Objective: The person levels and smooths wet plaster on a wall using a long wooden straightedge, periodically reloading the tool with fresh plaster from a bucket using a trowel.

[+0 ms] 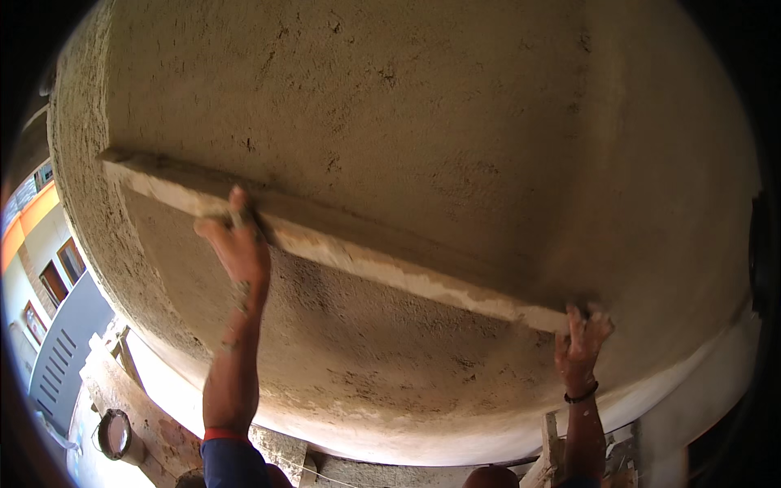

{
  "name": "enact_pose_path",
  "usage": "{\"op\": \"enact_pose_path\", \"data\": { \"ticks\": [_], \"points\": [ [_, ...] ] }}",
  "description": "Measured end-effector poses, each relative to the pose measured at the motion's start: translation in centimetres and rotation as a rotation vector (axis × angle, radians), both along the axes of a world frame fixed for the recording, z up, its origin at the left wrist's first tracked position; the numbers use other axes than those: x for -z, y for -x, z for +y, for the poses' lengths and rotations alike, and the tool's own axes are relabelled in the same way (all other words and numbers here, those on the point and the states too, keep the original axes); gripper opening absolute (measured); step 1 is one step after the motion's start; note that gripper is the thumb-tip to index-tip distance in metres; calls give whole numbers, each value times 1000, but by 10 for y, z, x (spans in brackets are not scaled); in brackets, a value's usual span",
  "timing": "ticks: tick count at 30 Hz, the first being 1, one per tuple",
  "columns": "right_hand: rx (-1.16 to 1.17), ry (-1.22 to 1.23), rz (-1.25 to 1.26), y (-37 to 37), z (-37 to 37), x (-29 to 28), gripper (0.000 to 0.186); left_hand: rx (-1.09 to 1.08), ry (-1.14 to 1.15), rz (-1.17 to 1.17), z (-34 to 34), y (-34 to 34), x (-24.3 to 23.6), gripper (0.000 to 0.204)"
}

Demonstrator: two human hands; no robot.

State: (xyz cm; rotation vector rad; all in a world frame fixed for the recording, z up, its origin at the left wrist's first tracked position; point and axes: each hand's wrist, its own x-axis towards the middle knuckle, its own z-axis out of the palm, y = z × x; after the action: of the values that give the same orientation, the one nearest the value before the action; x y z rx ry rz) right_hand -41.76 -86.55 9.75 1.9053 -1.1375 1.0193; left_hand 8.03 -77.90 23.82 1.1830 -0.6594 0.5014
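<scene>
Sleeve (232,465), left: dark blue, red band at the cuff, at the lower edge. Bracelet (581,395), dark, around the right wrist. Smears of mortar on both forearms.

Left hand (246,252): raised, at the left half of a long straightedge (366,262); thumb and forefinger parted, pinching the bar, forefinger reaching up over it; remaining fingers partly hidden, curl impossible to tell. Right hand (581,346): at the bar's right end, fingers bent over it, thumb lower and apart; blurred, tightness of grip impossible to tell.

Straightedge: one, pale, mortar-stained, lying against the plaster, slanting from upper left down to lower right between both hands.

Plastered wall (455,130): brown-grey, pitted in patches, smoother toward the right, with a rougher strip (81,122) along its left edge.

Farther off, lower left: bucket (132,450) with pale contents, beside a stained board (150,411). Lower right: timber pieces (553,443), just beside the right forearm. Beyond, at left: grey slotted gate (73,325); behind it, white building (34,281) with orange band and brown-framed windows.
</scene>
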Motion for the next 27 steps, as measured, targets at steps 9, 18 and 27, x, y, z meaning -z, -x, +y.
{"op": "enact_pose_path", "data": {
  "ticks": [9, 18, 27],
  "points": [
    [-224, 478, -17, -108, -10, -289, 51, -447, -234, -327, 43, -137, -287, 54],
    [-190, 209, -19, -99, 8, -250, 52, -108, -125, 40, 25, -84, -250, 81],
    [-8, -50, 6, 10, -23, -44, 49, 96, -181, 14, 21, 31, -63, 83]
  ]
}}
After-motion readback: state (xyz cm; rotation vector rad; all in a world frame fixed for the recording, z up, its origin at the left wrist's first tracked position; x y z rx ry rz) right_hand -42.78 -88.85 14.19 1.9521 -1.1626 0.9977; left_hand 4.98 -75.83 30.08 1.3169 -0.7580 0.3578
